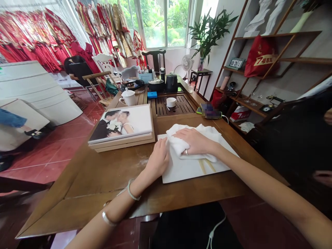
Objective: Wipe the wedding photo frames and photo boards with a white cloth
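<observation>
A flat white panel (178,171) lies on the wooden table in front of me. Two tapering yellowish shapes show on its near part. My right hand (193,140) presses down on a bunched white cloth (211,133) over the panel's far part, its fingers gripping the folds. At the panel's left edge, my left hand (160,155) has its fingers curled over the rim; the fingertips are partly hidden. To the left, a wedding photo panel (140,119) rests on top of a brown box-like stack (124,147).
A slatted tea tray (160,107) holding a white cup (171,102) is set into the table (103,180). Beyond the photo stands a lidded white mug (128,97). A phone (211,111) with a cable lies at the right edge. Another person in dark clothes (293,138) is at right.
</observation>
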A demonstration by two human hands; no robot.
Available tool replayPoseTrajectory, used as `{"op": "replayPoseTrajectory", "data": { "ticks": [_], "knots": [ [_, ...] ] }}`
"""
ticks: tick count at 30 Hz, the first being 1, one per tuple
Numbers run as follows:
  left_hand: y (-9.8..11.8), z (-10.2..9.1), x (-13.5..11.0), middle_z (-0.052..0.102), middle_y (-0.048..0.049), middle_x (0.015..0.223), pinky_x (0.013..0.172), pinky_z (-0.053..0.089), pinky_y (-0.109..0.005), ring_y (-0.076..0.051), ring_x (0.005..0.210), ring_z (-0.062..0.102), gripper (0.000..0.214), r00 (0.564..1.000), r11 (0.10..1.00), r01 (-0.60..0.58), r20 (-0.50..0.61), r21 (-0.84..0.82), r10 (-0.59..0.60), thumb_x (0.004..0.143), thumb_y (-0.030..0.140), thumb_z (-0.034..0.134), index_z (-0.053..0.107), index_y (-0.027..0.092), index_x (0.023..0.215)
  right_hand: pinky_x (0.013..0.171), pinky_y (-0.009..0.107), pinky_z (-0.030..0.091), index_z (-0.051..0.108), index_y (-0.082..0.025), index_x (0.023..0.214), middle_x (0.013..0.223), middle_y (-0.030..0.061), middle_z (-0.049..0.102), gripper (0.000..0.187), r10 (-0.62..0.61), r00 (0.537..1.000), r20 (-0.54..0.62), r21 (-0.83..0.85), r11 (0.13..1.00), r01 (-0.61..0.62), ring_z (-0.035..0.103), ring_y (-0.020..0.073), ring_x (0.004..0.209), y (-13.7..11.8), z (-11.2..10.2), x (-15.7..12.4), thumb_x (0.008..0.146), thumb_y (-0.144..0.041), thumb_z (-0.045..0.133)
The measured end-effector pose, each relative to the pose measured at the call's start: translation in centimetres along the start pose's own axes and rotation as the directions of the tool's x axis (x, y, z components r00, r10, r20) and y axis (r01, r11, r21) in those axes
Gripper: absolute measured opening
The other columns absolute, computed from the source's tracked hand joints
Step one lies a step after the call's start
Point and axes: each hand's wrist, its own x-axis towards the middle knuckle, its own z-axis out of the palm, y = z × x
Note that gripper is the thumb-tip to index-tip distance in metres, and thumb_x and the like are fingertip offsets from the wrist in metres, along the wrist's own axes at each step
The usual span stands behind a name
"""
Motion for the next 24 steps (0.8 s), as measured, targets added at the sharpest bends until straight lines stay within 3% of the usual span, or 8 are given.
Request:
{"op": "replayPoseTrajectory", "data": {
  "ticks": [8,13,20,24],
  "knots": [
    [-0.7,0.7,0.3,0.051,-0.0209,0.14,0.115,0.033,-0.053,-0.029,0.135,0.047,0.047,0.995,0.995,0.036,-0.092,-0.089,-0.044,0.092,0.016,0.034,0.039,0.012,0.138,0.11,0.052,0.032,0.047,-0.015,0.135,0.141,0.0183,0.052,0.077,-0.117,0.993,0.01,0.088,0.989,0.115,0.045,0.0345,0.131,-4.9,0.3,-6.1,0.066,-0.032,0.076],
    [-0.7,0.5,0.3,0.048,-0.0215,0.145,0.115,0.033,-0.053,-0.029,0.137,0.044,0.045,0.995,0.995,0.061,-0.073,-0.079,-0.067,0.095,0.02,0.034,0.037,0.013,0.139,0.112,0.054,0.03,0.051,-0.017,0.133,0.148,0.0181,0.047,0.076,-0.095,0.995,0.003,0.03,0.995,0.095,0.04,0.0369,0.136,-5.5,1.0,-8.1,0.061,-0.023,0.076],
    [-0.1,0.5,0.3,0.049,-0.0205,0.146,0.115,0.033,-0.051,-0.028,0.138,0.045,0.044,0.994,0.992,0.061,-0.084,-0.113,-0.071,0.096,0.024,0.035,0.038,0.014,0.138,0.102,0.053,0.037,0.056,-0.018,0.126,0.133,0.0149,0.06,0.061,0.076,0.995,-0.058,0.05,0.996,-0.073,0.051,0.0353,0.125,-3.6,1.0,-4.5,0.067,-0.026,0.07],
    [0.5,0.2,0.3,0.05,-0.0203,0.144,0.115,0.035,-0.049,-0.028,0.136,0.047,0.042,0.991,0.987,0.09,-0.085,-0.134,-0.102,0.097,0.026,0.034,0.041,0.013,0.136,0.103,0.055,0.032,0.055,-0.021,0.125,0.128,0.0133,0.063,0.056,0.155,0.985,-0.07,0.038,0.988,-0.153,0.051,0.0354,0.124,-2.4,1.0,-0.8,0.071,-0.029,0.067]
  ]
}}
